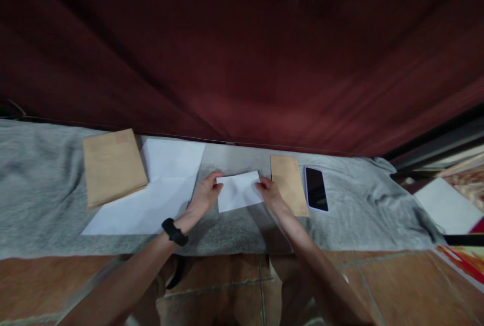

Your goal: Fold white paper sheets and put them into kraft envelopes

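Note:
A small folded white paper (238,191) lies on the grey cloth (45,184) in the middle. My left hand (206,192), with a black band on its wrist, grips the paper's left edge. My right hand (269,194) holds its right edge. A narrow brown envelope (289,183) lies just right of my right hand. A stack of white sheets (151,195) lies to the left of my left hand, with a larger brown envelope stack (112,166) beyond it.
A dark phone (316,188) with a pale case lies right of the narrow envelope. A dark red curtain (242,53) hangs behind the cloth. Brown floor tiles (378,280) run along the near side. Another white sheet (446,206) is at the far right.

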### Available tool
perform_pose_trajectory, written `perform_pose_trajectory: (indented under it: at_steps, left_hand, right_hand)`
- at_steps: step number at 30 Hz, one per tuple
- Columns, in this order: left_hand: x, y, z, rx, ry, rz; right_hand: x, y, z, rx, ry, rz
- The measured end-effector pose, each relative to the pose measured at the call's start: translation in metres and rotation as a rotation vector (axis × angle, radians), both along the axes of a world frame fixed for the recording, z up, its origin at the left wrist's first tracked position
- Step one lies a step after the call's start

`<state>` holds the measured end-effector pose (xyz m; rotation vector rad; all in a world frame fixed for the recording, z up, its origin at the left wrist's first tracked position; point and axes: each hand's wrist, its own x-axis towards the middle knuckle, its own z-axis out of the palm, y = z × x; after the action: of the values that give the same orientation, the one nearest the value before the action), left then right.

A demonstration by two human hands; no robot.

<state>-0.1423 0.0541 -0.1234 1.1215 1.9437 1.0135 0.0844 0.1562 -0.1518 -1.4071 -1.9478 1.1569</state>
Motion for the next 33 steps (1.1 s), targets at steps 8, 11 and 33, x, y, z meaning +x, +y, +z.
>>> perform_pose_trajectory:
  at_steps: [8, 11, 33]
  left_hand:
    - [0.012, -0.006, 0.023, -0.144, 0.45, -0.049]
    - [0.007, -0.011, 0.035, -0.126, 0.547, -0.031]
    - [-0.175, -0.11, 0.045, -0.451, 0.64, 0.735]
  right_hand:
    - [0.004, -0.011, 0.018, -0.021, -0.212, 0.047]
    - [0.006, -0.012, 0.022, 0.02, -0.263, 0.081]
    - [0.0, -0.06, 0.035, 0.421, -0.653, 0.026]
